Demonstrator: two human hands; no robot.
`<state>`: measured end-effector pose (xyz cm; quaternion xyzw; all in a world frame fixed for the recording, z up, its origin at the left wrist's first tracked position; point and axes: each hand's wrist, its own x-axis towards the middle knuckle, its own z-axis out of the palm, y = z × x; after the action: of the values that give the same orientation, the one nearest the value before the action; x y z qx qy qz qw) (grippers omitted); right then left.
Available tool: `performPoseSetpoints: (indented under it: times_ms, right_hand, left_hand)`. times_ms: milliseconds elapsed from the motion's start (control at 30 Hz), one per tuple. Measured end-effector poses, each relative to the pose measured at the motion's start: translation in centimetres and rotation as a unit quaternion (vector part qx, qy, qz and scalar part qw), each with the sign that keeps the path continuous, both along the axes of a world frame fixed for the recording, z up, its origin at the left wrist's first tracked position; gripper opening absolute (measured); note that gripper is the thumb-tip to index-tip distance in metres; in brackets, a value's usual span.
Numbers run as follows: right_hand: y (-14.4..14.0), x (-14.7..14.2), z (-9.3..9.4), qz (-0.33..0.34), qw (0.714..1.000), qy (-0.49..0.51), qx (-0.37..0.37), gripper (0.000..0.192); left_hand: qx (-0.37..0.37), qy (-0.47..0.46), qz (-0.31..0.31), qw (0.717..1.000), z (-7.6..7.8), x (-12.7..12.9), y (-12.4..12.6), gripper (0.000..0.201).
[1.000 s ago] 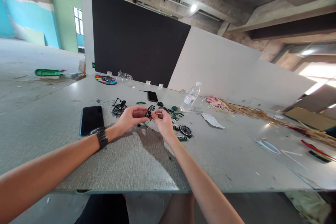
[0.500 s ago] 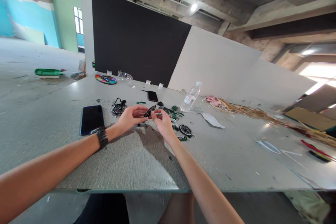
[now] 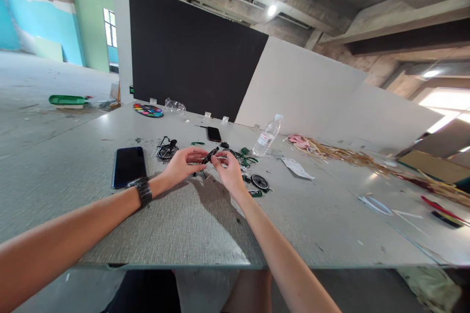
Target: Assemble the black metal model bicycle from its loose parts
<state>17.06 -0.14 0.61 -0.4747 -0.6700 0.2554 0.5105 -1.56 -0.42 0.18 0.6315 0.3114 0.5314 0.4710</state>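
Both hands meet over the middle of the grey table (image 3: pixel 183 225). My left hand (image 3: pixel 181 165), with a black watch on its wrist, and my right hand (image 3: pixel 228 170) together pinch a small black toy bicycle wheel (image 3: pixel 209 155), held tilted just above the table. Another small black wheel (image 3: pixel 259 182) lies flat to the right of my right hand. A partly built black model bicycle piece (image 3: pixel 167 149) sits beyond my left hand. Green frame parts (image 3: pixel 245 159) lie behind my right hand.
A dark phone (image 3: pixel 128 166) lies left of my left wrist; a second phone (image 3: pixel 213 134) lies farther back. A clear water bottle (image 3: pixel 267 136), a paper slip (image 3: pixel 296 168), a paint palette (image 3: pixel 148 110) and straw-like scraps (image 3: pixel 348 156) lie on the table.
The wheel between my fingers has tipped flatter and risen slightly. Both hands stay in nearly the same place.
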Motion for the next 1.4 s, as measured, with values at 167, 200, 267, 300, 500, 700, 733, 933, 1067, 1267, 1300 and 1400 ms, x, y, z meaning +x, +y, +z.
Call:
performPoseSetpoints:
  times_ms: [167,200,267,300,500,700,733,933,1067,1267,1300,1400]
  right_hand:
    - [0.09,0.11,-0.04,-0.014,0.999,-0.033,0.016,0.036]
    - [0.11,0.16,-0.05,-0.016,0.999,-0.040,0.017,0.035]
    - [0.16,0.25,-0.07,-0.015,0.999,-0.049,0.017,0.034]
    - [0.17,0.28,-0.08,-0.014,0.998,-0.051,0.017,0.034]
    - [0.11,0.30,-0.02,-0.013,0.999,-0.048,0.018,0.031]
    - [0.03,0.32,0.13,-0.016,0.998,-0.060,0.020,0.030]
    - [0.03,0.33,0.14,-0.017,0.998,-0.060,0.022,0.030]
    - [-0.05,0.43,0.28,-0.017,0.997,-0.068,0.026,0.030]
    - [-0.18,0.45,0.51,-0.013,0.997,-0.074,0.019,0.030]
    - [-0.30,0.48,0.63,-0.010,0.997,-0.073,0.013,0.031]
    - [-0.31,0.50,0.62,-0.011,0.997,-0.072,0.015,0.031]
    - [-0.31,0.54,0.59,-0.010,0.997,-0.071,0.022,0.031]
  left_hand:
    - [-0.004,0.005,0.009,1.000,0.04,0.04,-0.04,0.045]
    - [-0.007,0.005,0.008,1.000,0.08,0.05,-0.10,0.045]
    - [-0.017,0.008,0.006,1.000,0.18,0.07,-0.23,0.046]
    - [-0.022,0.010,0.003,1.000,0.22,0.07,-0.29,0.047]
    - [-0.039,0.011,-0.006,0.999,0.20,0.08,-0.37,0.049]
    - [-0.040,0.012,-0.008,0.999,0.03,0.08,-0.32,0.049]
    - [-0.039,0.013,-0.008,0.999,0.03,0.08,-0.33,0.049]
    - [-0.029,0.014,-0.012,0.999,-0.04,0.07,-0.33,0.047]
    - [-0.028,0.018,-0.012,0.999,-0.08,0.11,-0.33,0.046]
    - [-0.030,0.020,-0.005,0.999,-0.01,0.20,-0.44,0.044]
    - [-0.028,0.020,-0.006,0.999,0.00,0.21,-0.43,0.044]
    - [-0.019,0.022,-0.013,1.000,-0.05,0.22,-0.38,0.042]
